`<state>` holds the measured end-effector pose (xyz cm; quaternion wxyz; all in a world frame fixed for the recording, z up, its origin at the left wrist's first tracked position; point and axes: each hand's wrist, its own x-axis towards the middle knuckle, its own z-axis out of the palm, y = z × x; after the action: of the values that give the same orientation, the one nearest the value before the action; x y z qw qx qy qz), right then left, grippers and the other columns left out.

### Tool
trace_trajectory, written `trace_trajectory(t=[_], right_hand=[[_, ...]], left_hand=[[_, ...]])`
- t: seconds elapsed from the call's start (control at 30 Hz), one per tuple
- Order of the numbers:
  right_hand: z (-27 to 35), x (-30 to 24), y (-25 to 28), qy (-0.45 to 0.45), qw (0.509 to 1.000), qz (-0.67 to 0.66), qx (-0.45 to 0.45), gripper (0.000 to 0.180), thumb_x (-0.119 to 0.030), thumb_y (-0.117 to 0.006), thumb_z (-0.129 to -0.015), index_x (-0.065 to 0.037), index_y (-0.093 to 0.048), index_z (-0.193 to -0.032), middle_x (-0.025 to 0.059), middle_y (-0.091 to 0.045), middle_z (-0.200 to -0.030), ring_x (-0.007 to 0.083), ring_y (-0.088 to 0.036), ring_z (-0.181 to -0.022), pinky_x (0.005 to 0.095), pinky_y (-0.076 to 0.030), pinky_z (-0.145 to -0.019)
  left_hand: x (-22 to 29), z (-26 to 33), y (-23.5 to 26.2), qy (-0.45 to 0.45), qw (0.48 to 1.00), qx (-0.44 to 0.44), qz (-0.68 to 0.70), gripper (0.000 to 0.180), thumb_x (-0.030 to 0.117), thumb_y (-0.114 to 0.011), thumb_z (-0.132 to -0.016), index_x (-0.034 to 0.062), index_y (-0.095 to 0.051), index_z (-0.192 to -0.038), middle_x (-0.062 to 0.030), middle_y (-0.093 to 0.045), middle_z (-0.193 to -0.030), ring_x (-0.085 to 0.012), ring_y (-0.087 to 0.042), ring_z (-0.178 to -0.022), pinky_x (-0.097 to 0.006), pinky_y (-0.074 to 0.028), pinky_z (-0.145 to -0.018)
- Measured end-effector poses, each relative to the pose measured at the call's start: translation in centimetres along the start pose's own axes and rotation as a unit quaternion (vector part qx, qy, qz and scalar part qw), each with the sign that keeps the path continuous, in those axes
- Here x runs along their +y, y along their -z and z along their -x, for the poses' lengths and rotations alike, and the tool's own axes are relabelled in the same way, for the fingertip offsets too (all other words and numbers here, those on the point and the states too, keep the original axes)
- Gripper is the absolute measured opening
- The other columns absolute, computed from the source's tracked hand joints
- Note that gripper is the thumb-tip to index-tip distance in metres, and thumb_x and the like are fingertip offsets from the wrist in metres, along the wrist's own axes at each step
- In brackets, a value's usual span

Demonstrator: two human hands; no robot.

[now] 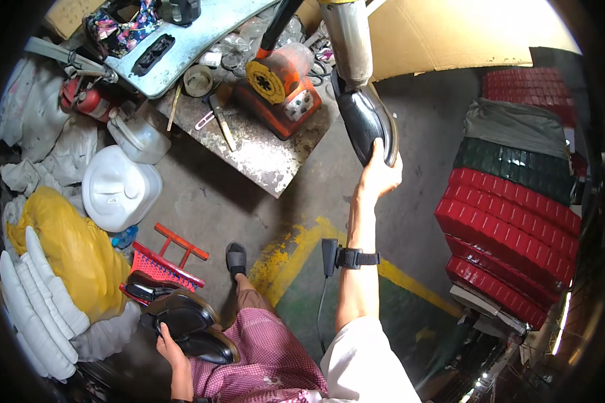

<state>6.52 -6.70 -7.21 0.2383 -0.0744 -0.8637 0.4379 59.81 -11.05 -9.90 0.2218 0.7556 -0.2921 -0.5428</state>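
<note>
My right hand (382,176), at the end of an outstretched arm, grips a glossy black leather shoe (366,124) by its toe end. The shoe's opening is up against the end of a metal tube (349,50) that comes down from the top edge; whether they touch I cannot tell. Low on the left, my left hand (171,349) is closed on a black shoe (178,314) beside my lap. Another black shoe (212,346) lies against it, partly over the checked cloth on my lap. A further dark shoe (146,287) rests on a red seat (168,267).
A worn metal table (269,161) bears an orange-red machine with a yellow wheel (267,80) and a knife-like tool (223,122). Red boxes (507,215) are stacked at right. White containers (119,188) and a yellow bag (67,248) stand left. Cardboard (450,33) fills the upper right.
</note>
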Motion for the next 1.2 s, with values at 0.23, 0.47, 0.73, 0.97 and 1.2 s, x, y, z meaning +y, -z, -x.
trace_trajectory(t=[0.23,0.47,0.73,0.97,1.2], right_hand=[[0.9,4.1,2.4,-0.39,0.835,-0.38,-0.083,0.023,-0.015,-0.064,-0.076,0.003,-0.058,-0.089,0.0164,-0.061,-0.088,0.0258,-0.062,-0.071,0.0368,-0.054,-0.058],[1.9,3.4,0.3,-0.513,0.731,-0.437,-0.111,0.025,-0.021,-0.059,-0.08,0.0,-0.055,-0.094,0.0172,-0.059,-0.094,0.0297,-0.061,-0.075,0.0405,-0.055,-0.063],[1.0,0.6,-3.7,-0.562,0.649,-0.491,-0.146,0.03,-0.022,-0.056,-0.082,0.003,-0.052,-0.098,0.0201,-0.056,-0.099,0.0307,-0.06,-0.079,0.0415,-0.054,-0.069],[0.3,-0.6,-3.7,-0.565,0.629,-0.518,-0.126,0.033,-0.021,-0.057,-0.081,0.007,-0.051,-0.098,0.022,-0.056,-0.097,0.0336,-0.059,-0.083,0.0414,-0.054,-0.072],[5.7,5.6,2.4,-0.551,0.635,-0.497,-0.212,0.025,-0.016,-0.053,-0.083,-0.003,-0.054,-0.105,0.0114,-0.056,-0.109,0.026,-0.054,-0.097,0.0401,-0.045,-0.085]], left_hand=[[0.6,-0.4,-0.2,-0.006,1.0,-0.002,-0.002,0.037,0.031,-0.054,-0.085,-0.0047,-0.059,-0.088,-0.0097,-0.061,-0.085,-0.0155,-0.058,-0.072,-0.027,-0.046,-0.065],[0.3,-1.0,0.1,-0.019,1.0,0.006,-0.023,0.038,0.032,-0.054,-0.085,-0.0053,-0.059,-0.088,-0.0098,-0.061,-0.085,-0.0159,-0.058,-0.072,-0.027,-0.046,-0.065],[-0.7,-1.2,0.1,-0.021,1.0,0.004,-0.017,0.039,0.033,-0.053,-0.085,-0.0058,-0.06,-0.088,-0.0098,-0.062,-0.085,-0.0155,-0.058,-0.072,-0.027,-0.046,-0.066],[-1.4,-1.0,-0.5,-0.026,1.0,-0.009,-0.013,0.039,0.032,-0.052,-0.086,-0.0055,-0.06,-0.087,-0.0098,-0.062,-0.084,-0.015,-0.058,-0.072,-0.027,-0.045,-0.065],[-2.1,-1.4,0.4,-0.025,0.999,-0.005,-0.027,0.038,0.032,-0.052,-0.085,-0.0047,-0.06,-0.088,-0.009,-0.062,-0.085,-0.0143,-0.058,-0.071,-0.027,-0.046,-0.065]])
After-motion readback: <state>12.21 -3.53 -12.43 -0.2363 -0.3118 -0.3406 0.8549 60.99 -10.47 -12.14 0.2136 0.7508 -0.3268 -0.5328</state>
